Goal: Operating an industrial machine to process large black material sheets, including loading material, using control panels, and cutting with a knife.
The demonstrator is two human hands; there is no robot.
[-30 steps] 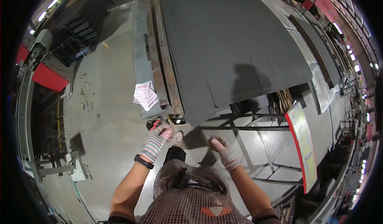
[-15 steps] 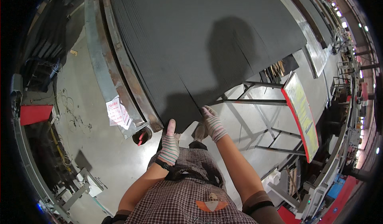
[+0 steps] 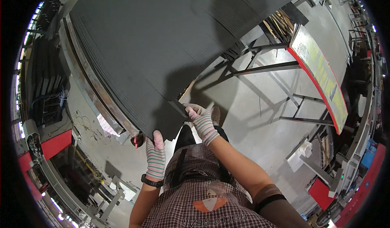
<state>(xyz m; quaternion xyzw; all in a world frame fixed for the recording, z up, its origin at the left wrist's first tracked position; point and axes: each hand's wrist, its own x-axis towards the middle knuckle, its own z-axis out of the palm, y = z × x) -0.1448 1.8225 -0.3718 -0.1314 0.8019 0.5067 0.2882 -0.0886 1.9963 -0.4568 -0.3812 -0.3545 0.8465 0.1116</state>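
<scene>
A broad dark grey sheet [image 3: 134, 57] lies spread in front of me, with several layered edges along its left side. My left hand [image 3: 156, 157], in a striped knit glove, grips the near left edge, its thumb on top and its other fingers hidden underneath. My right hand [image 3: 202, 124], gloved alike, pinches a narrow dark strip [image 3: 178, 107] at the near edge, beside a slit in the sheet. The strip's edge is tilted up. Whether it is fully separate from the sheet, I cannot tell.
A metal rail [image 3: 95, 90] runs along the sheet's left side, with a pale printed paper [image 3: 108, 124] beside it. To the right stands a black metal frame [image 3: 268, 68] carrying a yellowish, red-edged board [image 3: 321, 71]. Brownish strips [image 3: 279, 26] are piled behind it.
My view has turned and shifted. My right hand has come closer to my body, and the strip at its fingers is now tilted up from the sheet. My left hand keeps its grip.
</scene>
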